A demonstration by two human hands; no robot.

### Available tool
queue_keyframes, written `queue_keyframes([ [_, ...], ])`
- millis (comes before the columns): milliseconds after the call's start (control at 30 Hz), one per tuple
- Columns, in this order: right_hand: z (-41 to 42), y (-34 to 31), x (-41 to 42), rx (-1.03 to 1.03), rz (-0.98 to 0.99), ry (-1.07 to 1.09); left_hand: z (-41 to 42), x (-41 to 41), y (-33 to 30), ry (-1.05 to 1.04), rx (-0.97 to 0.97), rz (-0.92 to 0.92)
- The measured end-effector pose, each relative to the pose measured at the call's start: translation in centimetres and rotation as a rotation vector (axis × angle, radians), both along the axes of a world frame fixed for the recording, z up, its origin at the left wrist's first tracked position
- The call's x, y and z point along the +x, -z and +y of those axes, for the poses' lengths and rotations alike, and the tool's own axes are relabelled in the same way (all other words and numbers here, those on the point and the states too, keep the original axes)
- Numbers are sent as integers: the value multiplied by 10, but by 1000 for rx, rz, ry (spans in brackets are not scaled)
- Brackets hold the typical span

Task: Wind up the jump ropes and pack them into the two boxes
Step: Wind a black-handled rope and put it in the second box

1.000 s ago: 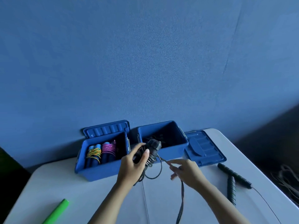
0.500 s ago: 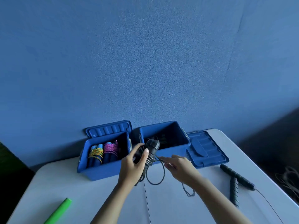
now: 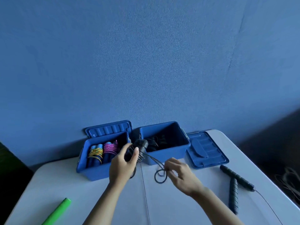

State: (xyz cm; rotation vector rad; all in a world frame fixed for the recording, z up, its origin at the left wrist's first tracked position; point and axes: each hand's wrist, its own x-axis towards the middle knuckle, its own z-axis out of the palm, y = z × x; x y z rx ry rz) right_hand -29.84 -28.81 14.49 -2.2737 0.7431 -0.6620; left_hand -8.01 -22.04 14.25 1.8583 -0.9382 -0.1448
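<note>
Centrally, low in the frame, black jump-rope handles (image 3: 141,147) wound with cord are gripped by the left hand (image 3: 122,164), its fingers curled round them, just in front of the gap between the two open blue boxes. A loop of the black cord (image 3: 159,175) is pinched by the right hand (image 3: 180,175) above the white table (image 3: 170,205). Wound ropes with yellow and pink cord are packed in the left box (image 3: 97,172); dark ropes are seen in the right box (image 3: 168,151). At lower right, another black rope (image 3: 235,184) is laid loose on the table. A green tube (image 3: 56,211) is seen at lower left.
</note>
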Motion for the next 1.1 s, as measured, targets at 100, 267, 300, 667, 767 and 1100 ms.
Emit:
queue_keyframes([
  [100, 3, 1, -22, 172, -94, 79, 8, 27, -6, -110, -71, 82],
  [267, 10, 6, -41, 153, -63, 173, 17, 41, -17, -103, 5, -30],
  [300, 11, 6, -42, 229, -115, 203, 17, 39, -17, -92, 23, -57],
  [667, -41, 44, -80, -38, 407, 420, 22, 52, -14, -103, 66, -162],
  [767, -51, 60, -86, 48, 222, 616, 20, 42, -14, -92, 35, -214],
  [1100, -38, 53, -70, 746, -402, 926, 12, 31, 8, -109, 73, -108],
])
